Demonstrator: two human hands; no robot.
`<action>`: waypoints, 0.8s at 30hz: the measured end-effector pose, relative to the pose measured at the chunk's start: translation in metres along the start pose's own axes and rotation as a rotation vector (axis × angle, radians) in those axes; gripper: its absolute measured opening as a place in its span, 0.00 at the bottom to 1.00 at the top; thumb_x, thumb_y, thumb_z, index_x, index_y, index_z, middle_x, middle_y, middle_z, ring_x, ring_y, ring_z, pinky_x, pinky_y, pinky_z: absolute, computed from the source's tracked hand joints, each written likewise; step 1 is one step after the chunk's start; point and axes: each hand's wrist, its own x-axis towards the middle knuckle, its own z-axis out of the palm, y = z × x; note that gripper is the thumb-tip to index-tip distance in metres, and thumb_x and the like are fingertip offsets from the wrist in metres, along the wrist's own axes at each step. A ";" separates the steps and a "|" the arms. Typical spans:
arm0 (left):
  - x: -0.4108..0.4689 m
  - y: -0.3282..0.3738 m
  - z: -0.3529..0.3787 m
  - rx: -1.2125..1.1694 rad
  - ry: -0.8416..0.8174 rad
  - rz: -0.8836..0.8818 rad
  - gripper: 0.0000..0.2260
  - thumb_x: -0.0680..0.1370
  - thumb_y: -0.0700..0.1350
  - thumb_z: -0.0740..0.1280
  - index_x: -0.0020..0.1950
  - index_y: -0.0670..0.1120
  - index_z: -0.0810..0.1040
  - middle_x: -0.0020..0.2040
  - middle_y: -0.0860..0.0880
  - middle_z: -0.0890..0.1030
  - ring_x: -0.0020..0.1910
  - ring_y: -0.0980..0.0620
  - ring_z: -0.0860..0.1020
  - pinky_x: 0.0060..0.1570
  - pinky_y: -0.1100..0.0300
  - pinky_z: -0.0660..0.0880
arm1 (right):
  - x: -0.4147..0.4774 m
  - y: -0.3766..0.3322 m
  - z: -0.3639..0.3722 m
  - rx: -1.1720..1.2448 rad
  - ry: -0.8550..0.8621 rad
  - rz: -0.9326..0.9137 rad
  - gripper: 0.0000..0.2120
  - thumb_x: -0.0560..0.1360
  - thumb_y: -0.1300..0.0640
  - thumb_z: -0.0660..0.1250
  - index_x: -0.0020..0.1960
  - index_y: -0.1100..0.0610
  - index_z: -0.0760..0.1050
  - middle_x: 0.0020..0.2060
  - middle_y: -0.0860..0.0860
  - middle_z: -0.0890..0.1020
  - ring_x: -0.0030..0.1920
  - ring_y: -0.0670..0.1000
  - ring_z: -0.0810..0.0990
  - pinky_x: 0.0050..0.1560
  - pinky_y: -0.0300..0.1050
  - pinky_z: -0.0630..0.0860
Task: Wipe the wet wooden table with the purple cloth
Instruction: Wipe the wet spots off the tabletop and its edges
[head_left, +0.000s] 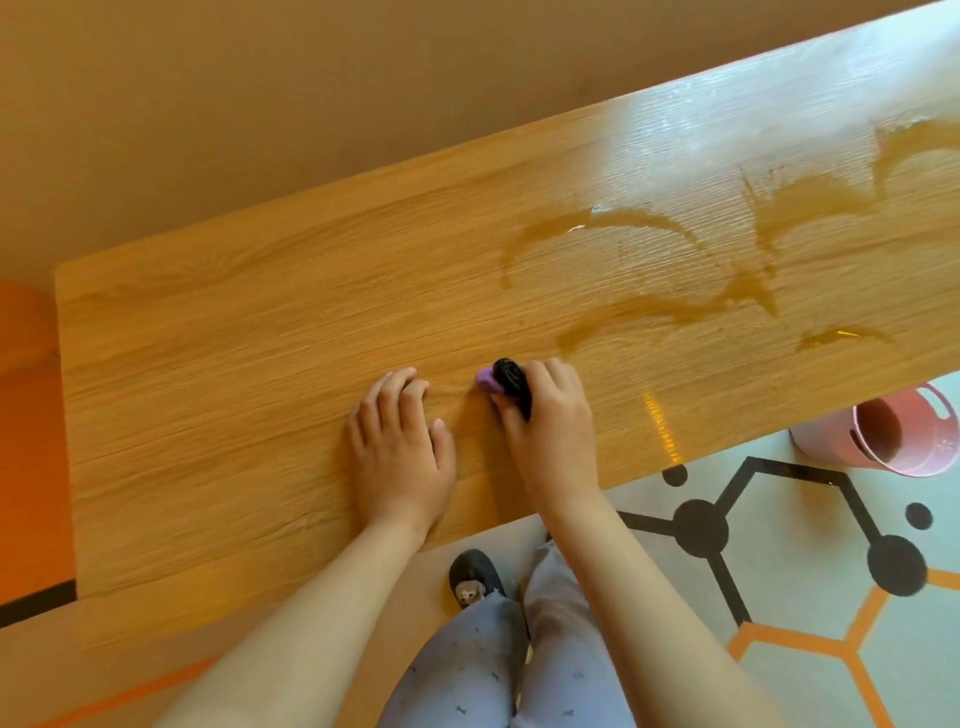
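**Operator:** Where is the cloth, and what holds it?

**Technician:** The small purple fabric cloth (487, 382), bunched into a wad, sits on the long light-grained wooden desk (234, 338), near the front edge. The right hand (551, 431) is curled round it from above, together with a glossy black item (511, 383) that cannot be identified. The left hand (400, 447) rests on the desk just beside it, fingers loosely bent, holding nothing.

**Operator:** How will the cloth handle?

**Technician:** It looks soft, light and limp. It will probably take up water and grow heavier. Hold it from above, palm over the wad, so that pressure spreads evenly. Opened out flatter, it would likely cover more surface per pass.

**Operator:** Surface and room?

**Technician:** The desk top is smooth and glossy. The dark wet streaks (649, 223) lie to the right, well apart from the cloth, and that zone is probably slippery. A plain tan wall (260, 78) runs behind the desk. A pink plastic bucket (893, 436) is on the pale hexagon-patterned floor (789, 582), near the desk's right front edge.
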 end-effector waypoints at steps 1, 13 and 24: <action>0.000 0.001 -0.001 0.002 -0.002 -0.002 0.17 0.74 0.48 0.57 0.61 0.44 0.71 0.67 0.46 0.71 0.68 0.44 0.65 0.66 0.44 0.62 | 0.004 0.001 -0.001 0.016 -0.011 -0.009 0.06 0.73 0.59 0.68 0.48 0.60 0.75 0.43 0.52 0.76 0.46 0.50 0.72 0.45 0.40 0.68; 0.001 0.004 -0.005 0.005 -0.028 -0.028 0.17 0.74 0.47 0.58 0.60 0.43 0.71 0.66 0.45 0.71 0.67 0.43 0.67 0.65 0.45 0.62 | 0.062 0.098 -0.093 -0.090 0.188 0.271 0.10 0.74 0.58 0.69 0.51 0.64 0.76 0.45 0.57 0.74 0.45 0.58 0.74 0.44 0.36 0.62; 0.003 0.008 -0.007 0.012 -0.037 -0.051 0.18 0.73 0.49 0.57 0.61 0.43 0.70 0.66 0.44 0.72 0.66 0.41 0.67 0.62 0.44 0.62 | 0.061 0.030 -0.023 0.099 -0.166 -0.102 0.08 0.72 0.59 0.70 0.50 0.59 0.76 0.44 0.52 0.75 0.45 0.52 0.73 0.43 0.44 0.72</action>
